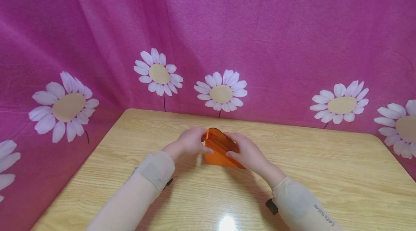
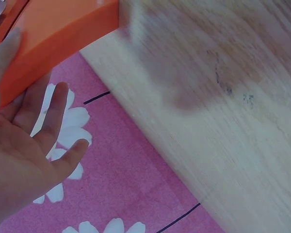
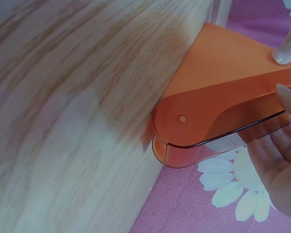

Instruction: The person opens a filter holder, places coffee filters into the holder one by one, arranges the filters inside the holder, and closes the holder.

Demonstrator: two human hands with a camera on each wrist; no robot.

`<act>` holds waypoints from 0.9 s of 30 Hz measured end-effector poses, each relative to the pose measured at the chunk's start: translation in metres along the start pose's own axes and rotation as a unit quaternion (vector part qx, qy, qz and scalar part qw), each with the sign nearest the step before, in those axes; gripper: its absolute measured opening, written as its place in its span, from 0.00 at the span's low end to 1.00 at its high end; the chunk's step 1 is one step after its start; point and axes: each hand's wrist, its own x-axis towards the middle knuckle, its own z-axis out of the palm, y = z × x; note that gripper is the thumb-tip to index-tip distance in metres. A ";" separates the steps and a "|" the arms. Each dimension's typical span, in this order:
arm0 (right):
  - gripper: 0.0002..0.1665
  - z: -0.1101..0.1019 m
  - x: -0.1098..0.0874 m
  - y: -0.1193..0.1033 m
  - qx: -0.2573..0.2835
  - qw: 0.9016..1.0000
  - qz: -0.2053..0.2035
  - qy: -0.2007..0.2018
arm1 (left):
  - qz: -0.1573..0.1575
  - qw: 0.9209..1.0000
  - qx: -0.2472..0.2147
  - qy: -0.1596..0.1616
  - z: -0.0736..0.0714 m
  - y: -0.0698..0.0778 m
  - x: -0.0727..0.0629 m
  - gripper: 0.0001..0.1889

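An orange plastic box with a see-through orange hinged cover (image 1: 220,155) stands on the table between both hands. My left hand (image 1: 192,141) grips its left end, thumb on the near face and some fingers behind. In the left wrist view the other fingers of the left hand (image 2: 26,150) spread away from the box (image 2: 72,34). With the thumb near the upper edge and fingers behind the cover, my right hand (image 1: 248,151) holds the right side. A round pivot (image 3: 183,118) shows at one corner of the box in the right wrist view. The cover stands partly raised.
The box rests on a light wood-grain table (image 1: 292,195) with rounded far corners. A magenta cloth with large white daisies (image 1: 260,25) hangs behind the table and along its left side. Light glares off the table's near part.
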 end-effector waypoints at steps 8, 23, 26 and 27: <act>0.34 -0.005 -0.002 0.005 0.006 0.999 0.036 0.000 | 0.008 1.000 0.006 0.004 0.008 0.005 0.009 0.21; 0.35 -0.021 -0.002 0.021 -0.046 0.996 0.079 0.010 | 0.000 1.000 0.009 0.016 0.019 0.024 0.031 0.19; 0.34 -0.025 -0.003 0.025 -0.059 0.994 0.090 0.010 | -0.004 1.000 0.007 0.014 0.023 0.029 0.036 0.19; 0.34 -0.026 -0.003 0.027 -0.061 0.994 0.093 0.011 | -0.006 1.000 0.007 0.015 0.024 0.030 0.037 0.19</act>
